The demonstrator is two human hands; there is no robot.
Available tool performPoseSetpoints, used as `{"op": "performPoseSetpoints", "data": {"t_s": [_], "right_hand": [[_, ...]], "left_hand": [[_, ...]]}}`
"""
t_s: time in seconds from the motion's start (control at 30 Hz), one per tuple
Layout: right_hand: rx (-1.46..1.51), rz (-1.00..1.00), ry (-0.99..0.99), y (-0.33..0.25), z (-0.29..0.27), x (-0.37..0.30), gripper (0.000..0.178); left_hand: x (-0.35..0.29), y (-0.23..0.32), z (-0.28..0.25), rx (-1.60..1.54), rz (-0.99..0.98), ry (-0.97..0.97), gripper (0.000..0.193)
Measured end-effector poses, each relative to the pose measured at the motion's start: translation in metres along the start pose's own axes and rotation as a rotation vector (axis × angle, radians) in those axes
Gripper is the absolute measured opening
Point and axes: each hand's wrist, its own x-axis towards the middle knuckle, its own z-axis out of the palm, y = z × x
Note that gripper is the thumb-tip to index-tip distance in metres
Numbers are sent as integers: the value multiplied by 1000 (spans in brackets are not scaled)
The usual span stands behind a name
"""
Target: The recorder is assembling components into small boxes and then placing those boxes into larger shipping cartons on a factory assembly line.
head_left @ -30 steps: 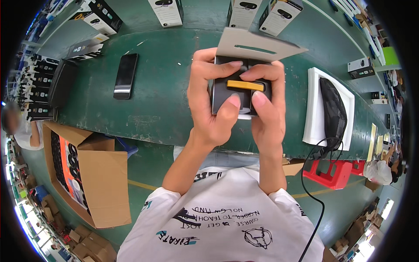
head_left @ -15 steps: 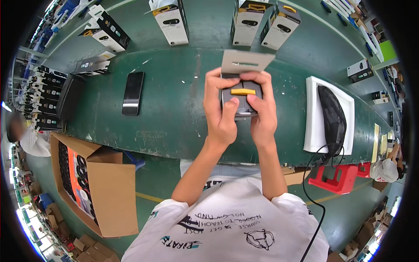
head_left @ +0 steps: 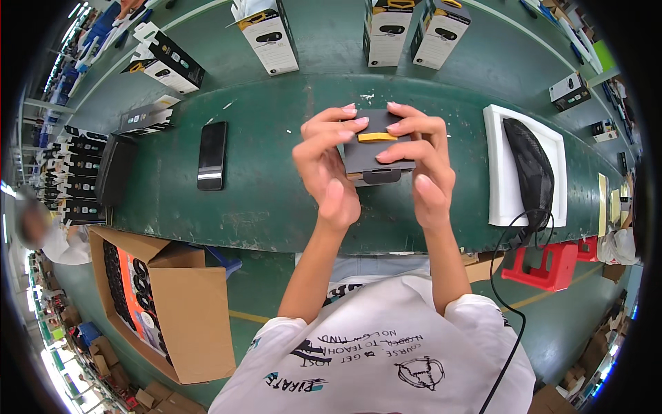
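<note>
A small dark grey carton (head_left: 372, 155) is held between my two hands over the green bench. A yellow strip (head_left: 377, 137) crosses its upper face, and its near edge shows a folded flap. My left hand (head_left: 323, 162) grips the carton's left side, fingertips on its upper face and thumb standing off it. From the right, my right hand (head_left: 433, 159) has its fingers bent over the top and near edge, with the thumb beside the near right corner. The inside of the carton does not show.
On the green bench (head_left: 262, 207) lie a black phone (head_left: 212, 155) and a white foam tray (head_left: 494, 172) with a black mesh pouch (head_left: 527, 159). Printed cartons (head_left: 269, 41) stand along the back. An open cardboard box (head_left: 196, 324), a red stool (head_left: 541, 269) and a black cable (head_left: 517, 314) are nearby.
The carton's raised pale flap with a slot no longer shows. The carton has tilted, both thumbs have come off its face, and the fingers now lie over its top.
</note>
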Motion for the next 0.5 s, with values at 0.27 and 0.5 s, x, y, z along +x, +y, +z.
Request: {"op": "performPoseSetpoints", "data": {"t_s": [0.27, 0.5], "right_hand": [[-196, -53, -54, -4, -1, 2, 24], [-231, -106, 94, -7, 11, 13, 22]], "left_hand": [[2, 1, -17, 390, 114, -195, 35], [12, 8, -18, 351, 72, -204, 19]]}}
